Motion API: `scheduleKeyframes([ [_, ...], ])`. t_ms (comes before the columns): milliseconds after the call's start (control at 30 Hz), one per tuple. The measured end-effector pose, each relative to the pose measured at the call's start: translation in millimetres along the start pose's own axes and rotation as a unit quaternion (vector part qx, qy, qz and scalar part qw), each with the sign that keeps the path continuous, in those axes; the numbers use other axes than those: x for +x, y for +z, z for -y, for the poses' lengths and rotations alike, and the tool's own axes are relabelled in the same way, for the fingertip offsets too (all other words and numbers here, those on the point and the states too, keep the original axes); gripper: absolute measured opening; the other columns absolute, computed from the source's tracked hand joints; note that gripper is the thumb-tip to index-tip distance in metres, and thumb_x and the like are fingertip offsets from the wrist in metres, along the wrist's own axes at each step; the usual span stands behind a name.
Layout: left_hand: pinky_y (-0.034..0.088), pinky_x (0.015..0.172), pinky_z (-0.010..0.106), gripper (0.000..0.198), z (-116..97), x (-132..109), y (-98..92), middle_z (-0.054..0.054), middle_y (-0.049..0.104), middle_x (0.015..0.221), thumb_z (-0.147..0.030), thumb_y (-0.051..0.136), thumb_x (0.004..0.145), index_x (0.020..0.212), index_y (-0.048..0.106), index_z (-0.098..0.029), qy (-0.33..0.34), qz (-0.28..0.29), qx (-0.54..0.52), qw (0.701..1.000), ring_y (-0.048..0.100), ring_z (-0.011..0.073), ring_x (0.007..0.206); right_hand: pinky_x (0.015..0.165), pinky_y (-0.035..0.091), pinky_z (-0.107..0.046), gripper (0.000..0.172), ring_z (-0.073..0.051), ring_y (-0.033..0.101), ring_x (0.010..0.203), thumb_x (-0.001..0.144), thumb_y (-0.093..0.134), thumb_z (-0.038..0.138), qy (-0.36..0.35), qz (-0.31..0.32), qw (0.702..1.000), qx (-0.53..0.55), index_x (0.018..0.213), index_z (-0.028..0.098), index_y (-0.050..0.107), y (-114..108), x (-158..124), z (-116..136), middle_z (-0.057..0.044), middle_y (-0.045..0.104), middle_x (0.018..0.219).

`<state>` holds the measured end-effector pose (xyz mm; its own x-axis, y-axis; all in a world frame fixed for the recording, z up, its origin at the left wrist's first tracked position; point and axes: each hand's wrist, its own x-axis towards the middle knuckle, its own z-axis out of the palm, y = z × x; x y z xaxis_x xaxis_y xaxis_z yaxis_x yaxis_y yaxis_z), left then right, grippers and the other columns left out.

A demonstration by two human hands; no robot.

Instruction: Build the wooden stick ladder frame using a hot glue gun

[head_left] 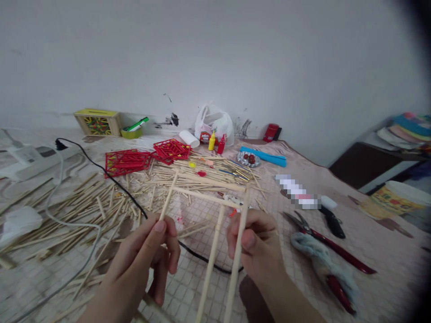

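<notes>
A pale frame of thin wooden sticks [205,196] is held up over the table between my two hands. My left hand [148,255] pinches the short stick on its left side between thumb and fingers. On the right, my right hand [257,244] grips a long stick [237,258] that runs down toward the bottom edge. A second long stick [212,264] slants down beside it, joined near the crossbar. Behind the frame, many loose wooden sticks [77,215] lie scattered across the checked tablecloth.
Red stick panels [128,162], yellow [212,141] and red paint bottles [221,144] and a white bag [215,121] stand toward the wall. Red-handled pliers [336,251], a black-handled knife [332,222] and a cloth [313,251] lie right. A black cable [131,199] crosses the left side.
</notes>
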<state>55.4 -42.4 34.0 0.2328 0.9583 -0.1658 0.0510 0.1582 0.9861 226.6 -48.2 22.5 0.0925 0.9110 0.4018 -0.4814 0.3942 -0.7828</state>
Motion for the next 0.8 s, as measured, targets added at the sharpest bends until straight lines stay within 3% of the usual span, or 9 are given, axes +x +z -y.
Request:
scheduleKeyframes([
  [300, 0.019, 0.027, 0.009, 0.035, -1.6, -1.0, 7.6, -0.007, 0.049, 0.044, -0.045, 0.034, 0.084, 0.067, 0.045, -0.017, 0.012, -0.012, 0.005, 1.0, 0.037, 0.0021, 0.023, 0.033, 0.031, -0.017, 0.014, -0.006, 0.043, 0.033, 0.067, 0.07, 0.036, 0.007, 0.024, 1.0, 0.005, 0.067, 0.023, 0.066, -1.3, -3.8, -2.4, 0.003, 0.058, 0.047],
  [467, 0.019, 0.027, 0.009, 0.033, 0.3, 0.8, 3.9, -0.008, 0.049, 0.045, -0.045, 0.033, 0.085, 0.068, 0.043, -0.018, 0.014, -0.016, 0.002, 1.0, 0.037, 0.0023, 0.022, 0.038, 0.023, -0.018, 0.019, -0.005, 0.034, 0.042, 0.072, 0.063, 0.038, 0.021, -0.03, 0.999, 0.005, 0.071, 0.019, 0.065, 4.7, 0.5, 4.4, 0.003, 0.047, 0.053],
  [600, 0.022, 0.027, 0.011, 0.032, 3.1, 6.3, -4.6, -0.009, 0.05, 0.046, -0.047, 0.033, 0.085, 0.074, 0.044, -0.02, 0.034, -0.011, 0.001, 0.999, 0.04, 0.0034, 0.022, 0.046, 0.031, -0.02, 0.015, -0.007, 0.04, 0.051, 0.074, 0.057, 0.033, 0.059, -0.048, 0.996, 0.056, 0.072, 0.018, 0.062, 9.4, 5.8, 6.1, 0.002, 0.048, 0.063],
  [800, 0.025, 0.027, 0.014, 0.034, 5.8, 10.2, -10.9, -0.008, 0.05, 0.046, -0.051, 0.033, 0.084, 0.071, 0.044, -0.021, 0.048, -0.033, 0.001, 0.998, 0.041, 0.0052, 0.024, 0.062, 0.044, -0.028, 0.031, -0.015, 0.056, 0.066, 0.085, 0.04, 0.035, 0.079, -0.04, 0.991, 0.099, 0.075, 0.018, 0.063, 8.8, 12.7, -0.2, -0.003, 0.059, 0.072],
])
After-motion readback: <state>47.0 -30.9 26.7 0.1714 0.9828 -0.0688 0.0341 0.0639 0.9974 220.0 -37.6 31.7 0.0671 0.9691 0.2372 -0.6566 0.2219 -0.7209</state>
